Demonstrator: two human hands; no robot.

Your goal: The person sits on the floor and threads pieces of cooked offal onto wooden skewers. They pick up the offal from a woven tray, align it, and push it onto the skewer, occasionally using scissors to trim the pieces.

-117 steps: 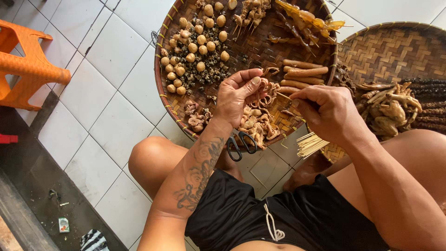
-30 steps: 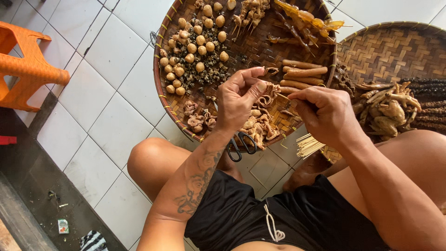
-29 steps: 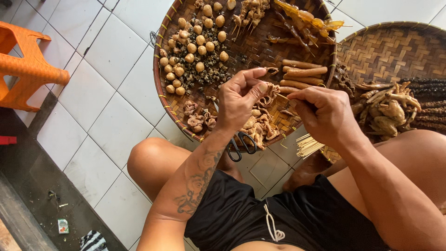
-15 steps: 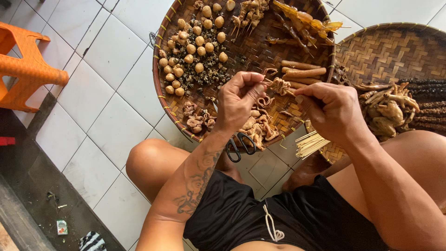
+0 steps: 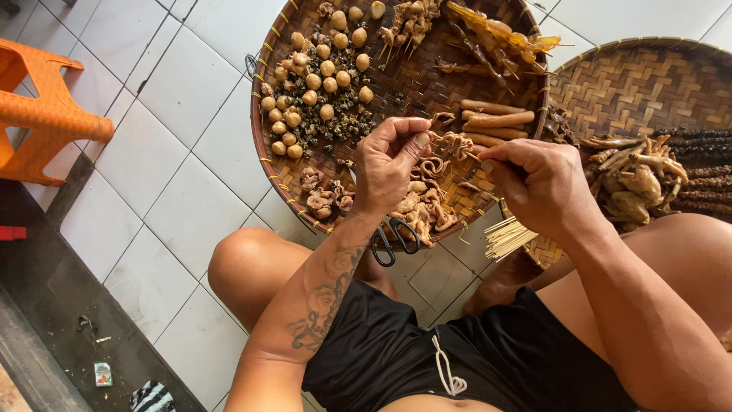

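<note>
hands threading squid at the tray's near edge
left hand point(image 5: 389, 164) and right hand point(image 5: 537, 183) both pinch the squid point(image 5: 450, 143) between them, over the tray point(image 5: 263, 164).

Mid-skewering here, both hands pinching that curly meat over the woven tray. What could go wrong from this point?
The left hand and right hand pinch the meat piece close together, so the skewer point might prick a fingertip. The piece hangs over the tray; a slip could drop it. The scissors lie by the knee, easy to knock.
</note>
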